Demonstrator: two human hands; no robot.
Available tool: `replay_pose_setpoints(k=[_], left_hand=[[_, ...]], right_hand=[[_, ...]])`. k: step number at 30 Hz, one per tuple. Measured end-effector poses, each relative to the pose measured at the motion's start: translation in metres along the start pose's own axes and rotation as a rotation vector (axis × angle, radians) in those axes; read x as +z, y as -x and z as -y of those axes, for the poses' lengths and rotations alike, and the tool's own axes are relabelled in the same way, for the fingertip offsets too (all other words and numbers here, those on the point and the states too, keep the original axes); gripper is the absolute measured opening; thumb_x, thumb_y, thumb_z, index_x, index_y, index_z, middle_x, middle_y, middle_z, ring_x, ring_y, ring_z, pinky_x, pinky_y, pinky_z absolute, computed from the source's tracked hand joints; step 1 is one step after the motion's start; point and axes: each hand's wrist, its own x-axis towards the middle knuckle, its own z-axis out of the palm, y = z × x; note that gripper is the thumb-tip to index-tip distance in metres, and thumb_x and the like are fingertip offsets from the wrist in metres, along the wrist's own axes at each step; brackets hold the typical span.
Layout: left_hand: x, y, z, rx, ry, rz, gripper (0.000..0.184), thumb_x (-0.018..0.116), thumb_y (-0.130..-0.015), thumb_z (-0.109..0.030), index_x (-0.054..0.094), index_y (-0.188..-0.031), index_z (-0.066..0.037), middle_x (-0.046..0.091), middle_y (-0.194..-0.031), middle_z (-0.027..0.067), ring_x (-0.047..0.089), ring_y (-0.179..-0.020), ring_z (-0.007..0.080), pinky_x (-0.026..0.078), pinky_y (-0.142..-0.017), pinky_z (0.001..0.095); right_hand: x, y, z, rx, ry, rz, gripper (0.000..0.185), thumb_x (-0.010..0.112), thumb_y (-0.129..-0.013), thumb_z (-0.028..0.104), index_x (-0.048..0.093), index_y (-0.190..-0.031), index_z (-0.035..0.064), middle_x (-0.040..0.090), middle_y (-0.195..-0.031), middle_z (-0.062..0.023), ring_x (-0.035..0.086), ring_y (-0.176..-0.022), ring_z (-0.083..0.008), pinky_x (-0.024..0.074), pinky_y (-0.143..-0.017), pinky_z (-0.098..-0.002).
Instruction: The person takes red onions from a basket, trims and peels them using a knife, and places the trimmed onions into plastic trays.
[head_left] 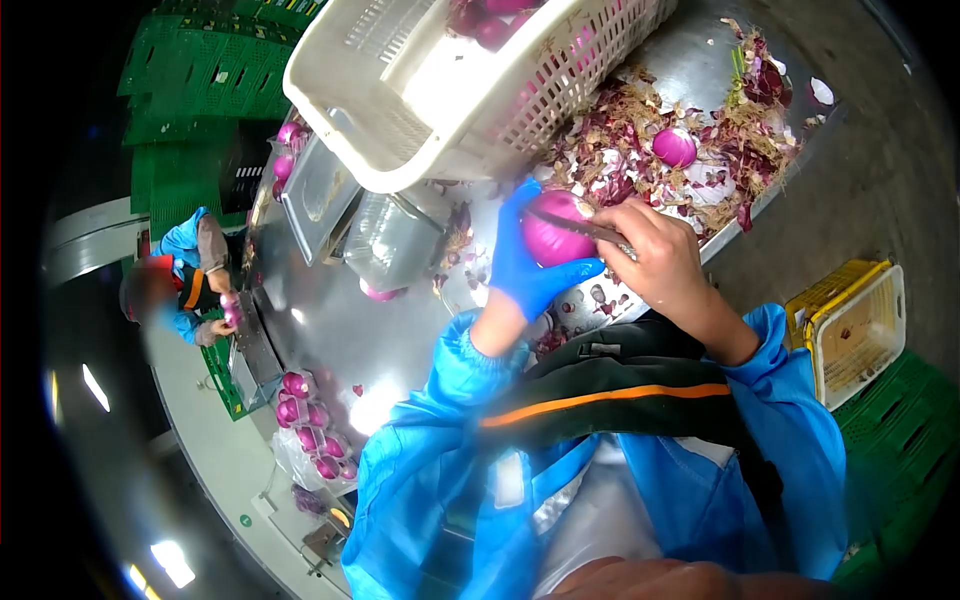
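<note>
A peeled, shiny purple red onion rests in my left hand, which wears a blue glove and has its fingers wrapped round the onion's side. My bare right hand grips a knife; its dark blade lies across the top of the onion, near the pale root end. Most of the knife's handle is hidden by my fingers. Just beyond my hands, a heap of onion skins and roots covers the metal table. Another red onion lies on that heap.
A white perforated crate holding red onions stands ahead. Clear plastic trays sit left of my gloved hand. Packed onions line the table's left edge, where a co-worker handles onions. Yellow crates stand at right.
</note>
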Motion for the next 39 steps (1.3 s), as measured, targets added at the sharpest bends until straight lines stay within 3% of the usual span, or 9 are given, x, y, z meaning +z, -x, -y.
replay_pose_setpoints(k=[4, 9, 14, 17, 23, 25, 27, 33, 39], left_hand=[[-0.012, 0.009, -0.017, -0.057, 0.114, 0.013, 0.109, 0.095, -0.056, -0.036, 0.036, -0.141, -0.001, 0.051, -0.131, 0.0164, 0.052, -0.121, 0.0294, 0.043, -0.103, 0.0403], [-0.083, 0.04, -0.003, -0.073, -0.285, 0.094, 0.106, 0.091, -0.057, -0.043, 0.04, -0.141, -0.001, 0.051, -0.133, 0.0194, 0.052, -0.123, 0.0349, 0.041, -0.104, 0.044], [-0.116, 0.076, 0.048, 0.024, -0.676, 0.189, 0.087, 0.085, -0.066, -0.025, 0.043, -0.142, -0.01, 0.052, -0.135, 0.019, 0.053, -0.12, 0.0375, 0.045, -0.1, 0.0426], [-0.108, 0.067, 0.022, -0.241, -0.774, 0.343, 0.081, 0.082, -0.07, -0.021, 0.044, -0.141, -0.01, 0.054, -0.134, 0.0182, 0.052, -0.12, 0.04, 0.044, -0.101, 0.0446], [-0.146, 0.055, 0.015, -0.223, 0.012, 0.432, 0.029, 0.07, -0.088, -0.016, 0.067, -0.114, -0.003, 0.07, -0.107, 0.0159, 0.068, -0.094, 0.0311, 0.054, -0.081, 0.0362], [-0.169, 0.002, -0.072, -0.36, 0.332, 0.654, 0.021, 0.066, -0.092, -0.016, 0.071, -0.1, 0.003, 0.071, -0.095, 0.0171, 0.07, -0.081, 0.0262, 0.055, -0.068, 0.0332], [-0.189, -0.042, -0.093, -0.179, 0.406, 0.641, 0.028, 0.064, -0.094, -0.021, 0.069, -0.096, 0.007, 0.07, -0.095, 0.0182, 0.07, -0.08, 0.0251, 0.054, -0.063, 0.0349], [-0.149, -0.255, -0.085, -0.06, 0.068, 0.327, 0.03, 0.064, -0.092, -0.032, 0.07, -0.097, -0.004, 0.071, -0.086, 0.0062, 0.068, -0.081, 0.0156, 0.054, -0.068, 0.0287], [-0.074, -0.364, -0.01, -0.421, -0.794, 0.687, 0.058, 0.068, -0.08, -0.059, 0.071, -0.104, -0.006, 0.07, -0.1, 0.0123, 0.069, -0.088, 0.0164, 0.056, -0.064, 0.0342]], right_hand=[[0.023, -0.003, -0.023, 0.082, 0.092, -0.015, 0.017, 0.07, -0.08, 0.018, 0.057, -0.086, 0.0089, 0.062, -0.078, -0.0108, 0.063, -0.069, -0.0308, 0.0495, -0.058, -0.0419], [0.025, 0.003, -0.041, 0.402, 0.053, 0.138, 0.025, 0.067, -0.085, 0.026, 0.061, -0.097, 0.0052, 0.065, -0.081, -0.0166, 0.064, -0.075, -0.0351, 0.0483, -0.065, -0.0426], [0.05, 0.02, -0.037, 0.417, -0.075, 0.278, 0.026, 0.066, -0.086, 0.024, 0.061, -0.106, 0.0075, 0.064, -0.085, -0.0147, 0.063, -0.081, -0.0343, 0.0479, -0.07, -0.0429], [0.06, 0.023, -0.047, 0.431, -0.119, 0.314, 0.032, 0.068, -0.085, 0.021, 0.06, -0.112, 0.0051, 0.063, -0.085, -0.0169, 0.062, -0.081, -0.0364, 0.048, -0.072, -0.0431], [0.04, 0.008, -0.047, 0.436, -0.036, 0.402, 0.043, 0.067, -0.088, 0.025, 0.059, -0.127, 0.0095, 0.067, -0.087, -0.0156, 0.066, -0.076, -0.0327, 0.0516, -0.068, -0.0396], [0.043, 0.011, -0.057, 0.373, 0.042, 0.413, 0.039, 0.067, -0.088, 0.027, 0.061, -0.122, 0.0082, 0.066, -0.085, -0.0153, 0.065, -0.073, -0.0334, 0.0512, -0.065, -0.0399], [0.052, 0.021, -0.071, 0.37, 0.126, 0.443, 0.033, 0.067, -0.088, 0.025, 0.061, -0.113, 0.0062, 0.065, -0.087, -0.0157, 0.064, -0.077, -0.0342, 0.0506, -0.067, -0.0416], [0.061, 0.016, -0.074, 0.399, -0.042, 0.487, 0.027, 0.067, -0.084, 0.015, 0.059, -0.109, 0.0071, 0.065, -0.097, -0.0155, 0.064, -0.086, -0.0335, 0.0511, -0.073, -0.0418], [0.066, 0.007, -0.101, 0.404, -0.027, 0.44, 0.024, 0.067, -0.085, 0.018, 0.062, -0.106, 0.007, 0.066, -0.092, -0.0145, 0.066, -0.083, -0.0333, 0.0523, -0.073, -0.0407]])
